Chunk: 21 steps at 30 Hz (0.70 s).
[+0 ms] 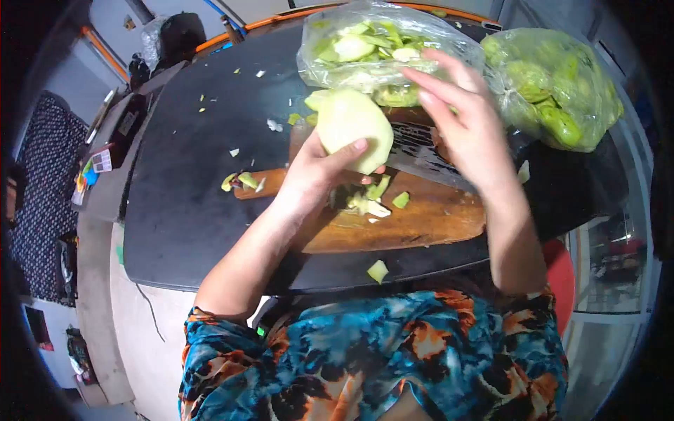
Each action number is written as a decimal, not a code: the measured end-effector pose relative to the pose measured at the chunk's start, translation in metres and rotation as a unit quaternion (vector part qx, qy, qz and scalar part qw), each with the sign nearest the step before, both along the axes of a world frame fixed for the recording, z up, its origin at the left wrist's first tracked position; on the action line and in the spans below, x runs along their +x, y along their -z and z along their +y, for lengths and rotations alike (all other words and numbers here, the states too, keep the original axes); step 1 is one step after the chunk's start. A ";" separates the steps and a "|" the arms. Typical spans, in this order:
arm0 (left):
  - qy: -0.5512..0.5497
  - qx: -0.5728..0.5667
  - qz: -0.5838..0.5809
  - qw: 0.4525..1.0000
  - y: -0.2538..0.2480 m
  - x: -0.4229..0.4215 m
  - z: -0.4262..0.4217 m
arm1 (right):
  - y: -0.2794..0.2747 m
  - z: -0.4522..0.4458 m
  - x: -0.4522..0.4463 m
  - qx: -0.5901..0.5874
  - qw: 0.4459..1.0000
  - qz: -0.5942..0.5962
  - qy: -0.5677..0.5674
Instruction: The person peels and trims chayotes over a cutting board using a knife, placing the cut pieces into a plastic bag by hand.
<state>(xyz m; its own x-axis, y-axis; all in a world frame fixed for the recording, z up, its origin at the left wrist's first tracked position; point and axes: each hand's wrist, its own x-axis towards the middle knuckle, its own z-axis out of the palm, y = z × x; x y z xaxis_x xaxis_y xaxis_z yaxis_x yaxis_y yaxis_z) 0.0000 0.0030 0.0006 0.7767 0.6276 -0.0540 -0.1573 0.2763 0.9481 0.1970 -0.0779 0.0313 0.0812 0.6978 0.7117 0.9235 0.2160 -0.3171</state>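
Observation:
My left hand (319,168) is wrapped round a large, smooth, pale-green peeled vegetable (358,130), with the thumb across its near side. It is held above a wooden cutting board (414,217). My right hand (467,116) is raised to the right of the vegetable, its fingers apart and nothing visible in them. Beneath the right hand, a broad wet knife blade (425,147) lies on the board; my wrist hides part of it. Green peel scraps (375,200) lie on the board below the vegetable.
An open clear plastic bag (337,70) with peels and pale pieces stands beyond the board. Another bag (554,91) of green vegetables sits at the back right. Scraps dot the black table (189,189). A peel piece (378,271) lies near its front edge.

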 end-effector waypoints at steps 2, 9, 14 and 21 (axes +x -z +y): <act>-0.045 0.029 -0.016 0.998 0.002 -0.004 0.003 | -0.006 -0.026 0.023 -0.066 0.977 -0.171 0.112; -0.051 0.055 -0.020 0.997 0.007 -0.009 0.010 | 0.018 -0.050 0.008 -0.232 0.972 -0.003 0.024; -0.051 0.077 -0.013 0.996 0.005 -0.010 0.008 | 0.034 -0.060 -0.001 -0.296 0.954 -0.048 0.011; -0.043 0.087 -0.012 0.995 0.009 -0.011 0.011 | 0.041 -0.067 0.006 -0.221 0.967 -0.070 0.105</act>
